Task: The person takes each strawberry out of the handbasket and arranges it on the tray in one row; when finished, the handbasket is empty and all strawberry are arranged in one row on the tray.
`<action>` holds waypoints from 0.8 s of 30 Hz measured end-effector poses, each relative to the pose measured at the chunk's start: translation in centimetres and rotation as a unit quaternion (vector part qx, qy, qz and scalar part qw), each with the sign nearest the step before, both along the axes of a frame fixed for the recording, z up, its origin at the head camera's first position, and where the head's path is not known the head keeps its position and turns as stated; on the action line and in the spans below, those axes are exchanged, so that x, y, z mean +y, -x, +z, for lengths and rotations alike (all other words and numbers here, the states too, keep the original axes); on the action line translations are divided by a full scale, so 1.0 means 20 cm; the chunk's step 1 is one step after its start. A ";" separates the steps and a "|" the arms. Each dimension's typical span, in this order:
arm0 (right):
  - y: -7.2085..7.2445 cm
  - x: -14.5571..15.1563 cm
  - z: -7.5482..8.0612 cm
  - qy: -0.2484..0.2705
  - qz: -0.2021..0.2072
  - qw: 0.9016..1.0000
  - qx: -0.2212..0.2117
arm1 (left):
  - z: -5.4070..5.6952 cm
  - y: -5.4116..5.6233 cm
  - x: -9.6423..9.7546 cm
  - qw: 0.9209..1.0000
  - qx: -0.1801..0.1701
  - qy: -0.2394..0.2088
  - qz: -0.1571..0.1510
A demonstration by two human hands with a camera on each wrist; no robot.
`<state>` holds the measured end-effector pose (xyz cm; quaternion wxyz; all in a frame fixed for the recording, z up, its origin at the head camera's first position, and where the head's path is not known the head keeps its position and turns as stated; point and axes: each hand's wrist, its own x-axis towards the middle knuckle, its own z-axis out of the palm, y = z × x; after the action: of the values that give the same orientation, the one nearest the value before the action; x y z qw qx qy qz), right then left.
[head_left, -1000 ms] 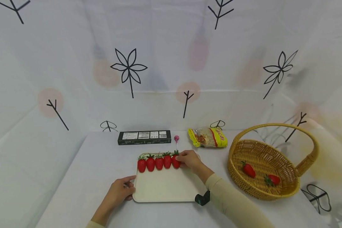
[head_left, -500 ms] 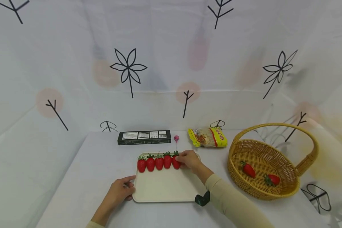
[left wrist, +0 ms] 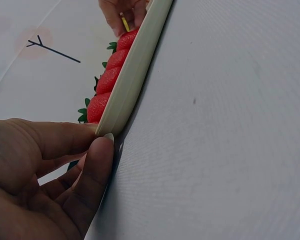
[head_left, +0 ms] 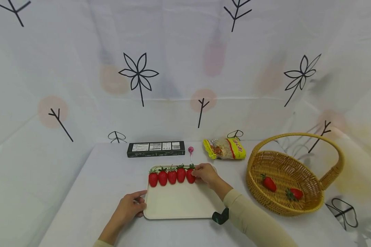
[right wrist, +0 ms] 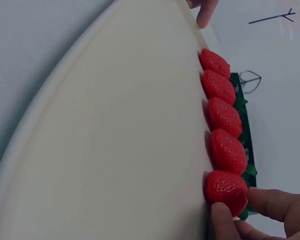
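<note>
Several red strawberries stand in a row along the far edge of a cream tray (head_left: 177, 202), leaves pointing away from me. My right hand (head_left: 206, 174) pinches the rightmost strawberry (right wrist: 225, 189) between thumb and fingers; that berry rests on the tray against its neighbour (right wrist: 228, 152). At the tray's left side my left hand (head_left: 130, 207) grips the rim (left wrist: 121, 107), thumb and index finger meeting on it in the left wrist view. Part of the tray's right side is hidden under my right forearm.
To the right stands a wicker basket (head_left: 284, 209) with a tall handle, holding two strawberries (head_left: 269, 184). Behind the tray lie a dark flat box (head_left: 156, 149), a pink lollipop (head_left: 190, 150) and a yellow food packet (head_left: 225, 149).
Both hands keep their hold and stay almost still. The head view has shifted slightly; the strawberries and tray stand as before.
</note>
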<state>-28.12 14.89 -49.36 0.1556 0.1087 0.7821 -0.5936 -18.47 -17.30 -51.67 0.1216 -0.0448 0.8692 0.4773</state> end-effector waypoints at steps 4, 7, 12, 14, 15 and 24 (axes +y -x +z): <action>0.00 0.00 0.00 0.003 -0.001 1.000 -0.007 | 0.00 0.00 0.00 1.000 0.000 -0.001 0.000; -0.01 0.00 0.00 0.011 -0.002 1.000 -0.014 | 0.00 0.00 0.00 1.000 0.000 0.000 0.001; -0.01 0.00 0.01 0.023 0.001 1.000 -0.015 | 0.01 0.00 0.00 1.000 0.001 0.000 0.002; -0.01 0.00 0.01 0.024 0.000 1.000 -0.017 | 0.01 0.00 0.00 1.000 0.002 0.000 0.002; 0.00 0.00 0.01 0.025 0.000 1.000 -0.017 | 0.01 0.00 0.00 1.000 0.001 0.000 0.002; -0.03 0.04 0.03 0.013 0.015 1.000 -0.011 | 0.01 0.00 0.00 1.000 0.003 -0.008 0.001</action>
<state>-27.45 15.77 -48.67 0.1743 0.1017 0.7740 -0.6001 -18.41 -17.27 -51.49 0.1187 -0.0429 0.8657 0.4843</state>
